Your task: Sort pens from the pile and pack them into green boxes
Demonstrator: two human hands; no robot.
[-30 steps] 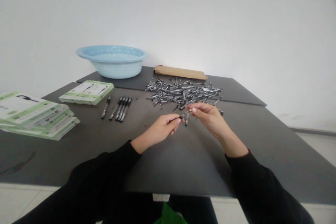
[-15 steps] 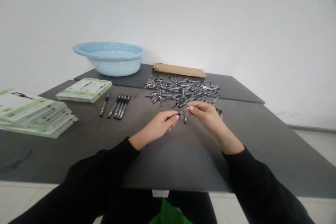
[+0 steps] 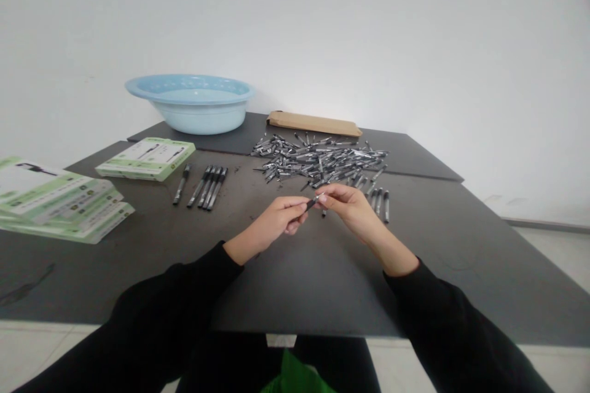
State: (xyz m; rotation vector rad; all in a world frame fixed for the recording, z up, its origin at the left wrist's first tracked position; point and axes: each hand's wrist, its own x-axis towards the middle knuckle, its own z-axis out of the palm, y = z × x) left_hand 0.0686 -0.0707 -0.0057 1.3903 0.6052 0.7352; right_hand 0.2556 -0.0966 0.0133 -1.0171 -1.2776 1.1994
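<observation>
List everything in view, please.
Light blue plastic basin: one, back left.
Flat brown cardboard package: one, back centre.
Green-white cardboard box: one, before basin.
Box stack: count unclear, green-white, left.
Slim dark plastic pens: five, left.
Pen heap: uncountable, silvery, centre.
Loose pens: at least three, dark, right.
Held pen: one, dark, between hands.
Tabletop: one, grey, beneath.
Wall: one, white, behind.
Floor: one, pale, below.
Green cloth: one, bottom centre.
Sleeves: two, black, bottom.
Left hand, right hand: one each, centre.
</observation>
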